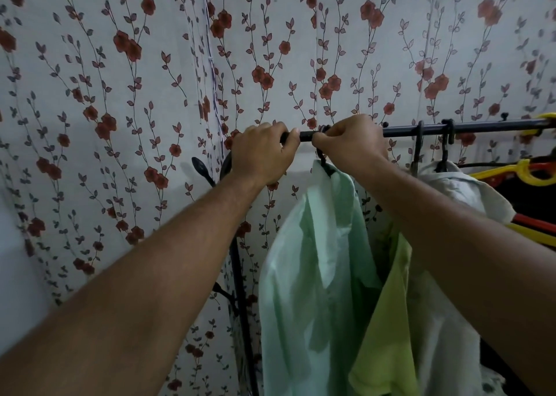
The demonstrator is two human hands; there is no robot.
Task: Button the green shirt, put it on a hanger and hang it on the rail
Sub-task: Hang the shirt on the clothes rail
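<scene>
A pale mint-green shirt (313, 260) hangs from a black hanger (323, 162) whose hook sits at the black rail (403, 131). My left hand (261, 152) grips the left end of the rail, fingers curled round it. My right hand (350, 143) pinches the top of the hanger's hook right at the rail. The hook itself is mostly hidden under my right fingers. The shirt's front and buttons are turned away and cannot be seen.
A lime-green garment (388, 320) and a pale grey shirt (451, 191) hang to the right on black hooks (445, 146). Yellow and red hangers (529, 176) crowd the far right. The stand's black post (240, 290) runs down beside the floral wall (120, 95).
</scene>
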